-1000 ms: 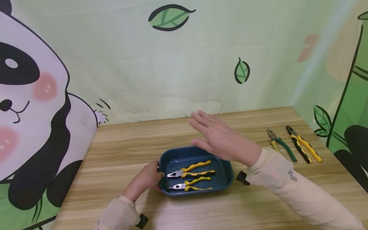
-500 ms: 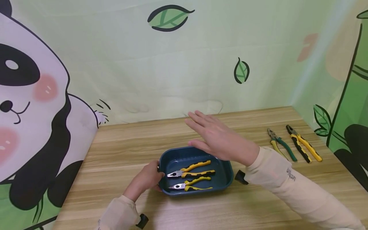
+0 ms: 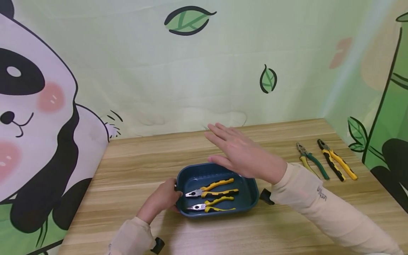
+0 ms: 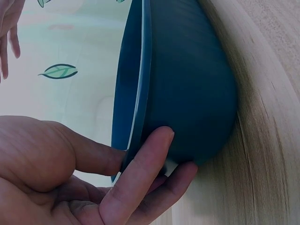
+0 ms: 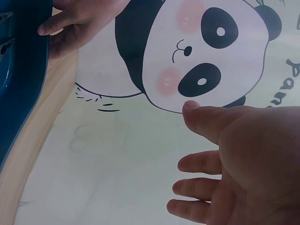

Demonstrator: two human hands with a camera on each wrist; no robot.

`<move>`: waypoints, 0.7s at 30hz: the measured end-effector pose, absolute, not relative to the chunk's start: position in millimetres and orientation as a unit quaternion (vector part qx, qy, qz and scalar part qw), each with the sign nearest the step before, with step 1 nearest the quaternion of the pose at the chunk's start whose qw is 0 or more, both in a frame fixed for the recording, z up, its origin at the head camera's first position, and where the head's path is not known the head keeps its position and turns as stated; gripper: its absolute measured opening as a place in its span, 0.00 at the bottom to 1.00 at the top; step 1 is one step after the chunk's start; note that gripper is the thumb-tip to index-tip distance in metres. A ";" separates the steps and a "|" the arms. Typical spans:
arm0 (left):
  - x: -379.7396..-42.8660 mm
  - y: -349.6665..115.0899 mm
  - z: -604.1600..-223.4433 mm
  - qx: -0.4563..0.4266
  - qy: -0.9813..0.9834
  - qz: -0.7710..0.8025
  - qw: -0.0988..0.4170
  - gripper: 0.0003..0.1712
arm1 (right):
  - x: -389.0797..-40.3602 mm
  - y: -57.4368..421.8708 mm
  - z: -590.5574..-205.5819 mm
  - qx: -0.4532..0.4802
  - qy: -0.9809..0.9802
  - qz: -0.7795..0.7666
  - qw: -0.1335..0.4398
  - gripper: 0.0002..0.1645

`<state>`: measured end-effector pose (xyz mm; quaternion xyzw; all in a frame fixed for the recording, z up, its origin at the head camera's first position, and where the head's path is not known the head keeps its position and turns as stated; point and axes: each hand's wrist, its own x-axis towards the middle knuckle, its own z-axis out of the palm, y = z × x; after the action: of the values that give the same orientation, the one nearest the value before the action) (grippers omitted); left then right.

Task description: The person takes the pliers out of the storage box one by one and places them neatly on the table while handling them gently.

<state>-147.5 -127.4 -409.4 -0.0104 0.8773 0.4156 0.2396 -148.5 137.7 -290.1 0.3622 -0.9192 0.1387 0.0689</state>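
My right hand [image 5: 253, 164] hung at 4 o'clock, fingers extended and slightly apart, thumb uppermost, all pointing toward 9. Blue container [image 5: 28, 89] stood at 9, cut by view's edge; metal tool tips [image 5: 5, 47] showed inside at 10. My left hand [image 5: 82, 23] gripped rim at 11. Strip of wooden tabletop [image 5: 55, 89] ran beside it toward 8. Sideways panda print [image 5: 197, 51] covered pale backdrop [image 5: 117, 164] at 1.

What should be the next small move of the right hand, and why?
I would probably move the open right hand toward the green-and-yellow pliers. That hand holds nothing, these pliers lie on the table outside the blue tray, two other pliers lie inside it, and the left hand grips its end.
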 end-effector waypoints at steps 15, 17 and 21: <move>-146.2 -128.5 -409.4 -0.003 0.877 0.418 0.235 0.22 | -147.7 137.5 -302.7 0.357 -0.922 0.140 0.056 0.40; -146.0 -128.5 -409.2 -0.004 0.877 0.419 0.234 0.22 | -147.5 137.3 -305.8 0.353 -0.924 0.140 0.051 0.40; -146.1 -128.7 -409.2 -0.004 0.876 0.422 0.233 0.22 | -147.0 135.9 -311.2 0.348 -0.926 0.141 0.042 0.39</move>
<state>-146.1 -128.7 -409.2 -0.0041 0.8760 0.4222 0.2330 -147.0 135.9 -311.2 0.3478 -0.9260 0.1408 0.0419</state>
